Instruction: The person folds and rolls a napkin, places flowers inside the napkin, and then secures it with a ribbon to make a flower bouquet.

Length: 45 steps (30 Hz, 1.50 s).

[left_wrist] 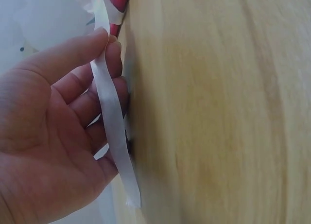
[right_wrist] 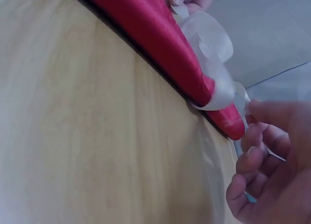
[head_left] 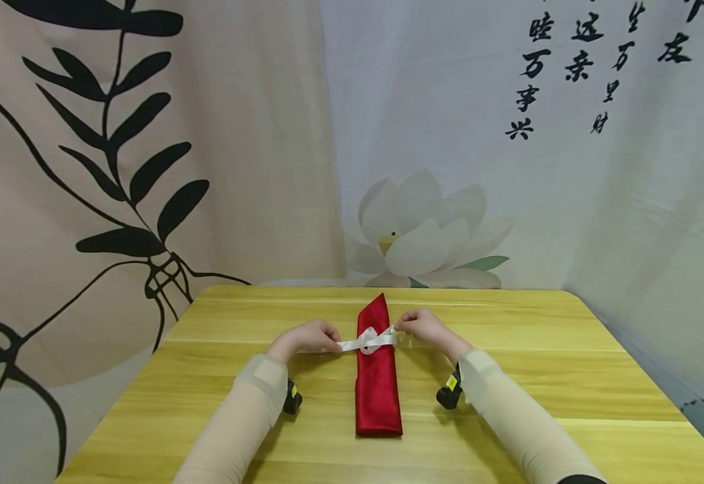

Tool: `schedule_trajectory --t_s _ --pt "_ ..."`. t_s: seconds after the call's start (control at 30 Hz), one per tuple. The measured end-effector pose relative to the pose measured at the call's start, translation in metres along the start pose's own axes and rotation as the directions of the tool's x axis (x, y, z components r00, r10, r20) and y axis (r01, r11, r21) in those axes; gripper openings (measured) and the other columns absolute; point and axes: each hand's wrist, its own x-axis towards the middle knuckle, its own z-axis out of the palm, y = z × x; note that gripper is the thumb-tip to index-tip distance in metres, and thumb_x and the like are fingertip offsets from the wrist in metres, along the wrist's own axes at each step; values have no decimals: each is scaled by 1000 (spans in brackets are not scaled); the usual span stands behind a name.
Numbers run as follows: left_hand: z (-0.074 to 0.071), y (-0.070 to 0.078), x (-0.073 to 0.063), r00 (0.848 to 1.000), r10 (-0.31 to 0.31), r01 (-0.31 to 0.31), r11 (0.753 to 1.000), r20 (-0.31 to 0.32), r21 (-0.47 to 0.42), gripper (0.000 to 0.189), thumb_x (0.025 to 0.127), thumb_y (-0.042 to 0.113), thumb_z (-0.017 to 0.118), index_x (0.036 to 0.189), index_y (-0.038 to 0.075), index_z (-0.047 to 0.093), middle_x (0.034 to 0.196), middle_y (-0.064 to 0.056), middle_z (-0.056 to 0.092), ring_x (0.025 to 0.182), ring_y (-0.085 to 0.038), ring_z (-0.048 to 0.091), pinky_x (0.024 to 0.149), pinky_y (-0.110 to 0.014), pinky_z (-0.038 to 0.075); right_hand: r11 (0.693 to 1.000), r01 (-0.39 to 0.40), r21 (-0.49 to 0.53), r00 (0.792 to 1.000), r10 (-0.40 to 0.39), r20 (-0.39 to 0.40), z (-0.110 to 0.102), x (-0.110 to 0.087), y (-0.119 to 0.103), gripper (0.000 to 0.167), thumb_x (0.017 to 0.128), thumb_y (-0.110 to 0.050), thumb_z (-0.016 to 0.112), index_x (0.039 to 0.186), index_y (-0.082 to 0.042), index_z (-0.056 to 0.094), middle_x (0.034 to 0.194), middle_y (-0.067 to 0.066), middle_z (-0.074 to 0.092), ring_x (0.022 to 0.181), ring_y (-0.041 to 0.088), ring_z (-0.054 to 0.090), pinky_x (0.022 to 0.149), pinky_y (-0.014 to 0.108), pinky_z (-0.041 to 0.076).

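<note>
A folded red satin cloth point(head_left: 379, 396) lies lengthwise on the table, narrowing to a point at its far end. Around its upper part runs a white ribbon point(head_left: 382, 341), with a loop or knot on top. My left hand point(head_left: 311, 337) pinches one ribbon end between thumb and forefinger, left of the cloth; in the left wrist view the ribbon's tail point(left_wrist: 114, 122) hangs down past the palm. On the other side my right hand point(head_left: 426, 326) pinches another part of the ribbon, close to the cloth's right edge. In the right wrist view the ribbon loop point(right_wrist: 209, 37) stands up from the cloth.
The wooden table point(head_left: 207, 417) has a light yellow grain. Behind its far edge hangs a curtain point(head_left: 267, 134) printed with dark leaves, a lotus and writing. A small black camera point(head_left: 449, 391) is worn at the right wrist, another black camera point(head_left: 293, 398) at the left.
</note>
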Motion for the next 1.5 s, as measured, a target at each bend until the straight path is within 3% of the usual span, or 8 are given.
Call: schedule_trajectory --t_s 0.3,0.7,1.0,1.2,1.5 --pt "-9 -5 -9 1000 -9 9 1000 -8 -13 9 84 12 73 83 5 68 74 2 61 67 -12 47 64 -24 40 1000 -2 -4 1000 2 29 -15 -8 8 16 93 -13 62 93 2 69 82 12 60 58 10 39 54 24 36" --pt "-15 -13 -16 999 -45 45 999 -28 -19 11 86 16 73 85 5 69 75 1 61 67 -12 48 63 -25 40 999 14 -37 993 -10 115 -44 -26 26 19 96 -11 57 92 6 65 59 -2 42 49 9 31 51 25 33" --pt "-18 -18 -19 998 -55 54 998 -20 -39 11 87 15 71 85 5 70 72 -2 62 63 -13 48 60 -25 40 998 27 -49 980 -16 200 -59 -42 34 20 95 -12 60 90 7 64 61 0 45 52 13 35 52 26 33" --pt "-19 -16 -22 999 -45 45 997 -11 -56 12 88 14 70 85 2 71 73 -4 63 64 -14 50 61 -26 42 998 -6 -60 979 18 202 -68 -49 39 18 92 -12 63 89 6 65 67 3 53 55 14 40 52 25 35" --pt "-25 -17 -30 1000 -13 13 1000 -9 -19 15 91 11 65 87 -2 70 74 -5 65 64 -14 48 61 -26 41 992 -21 -127 981 45 190 -80 -54 43 15 92 -12 61 88 2 66 67 2 52 55 13 39 51 23 34"
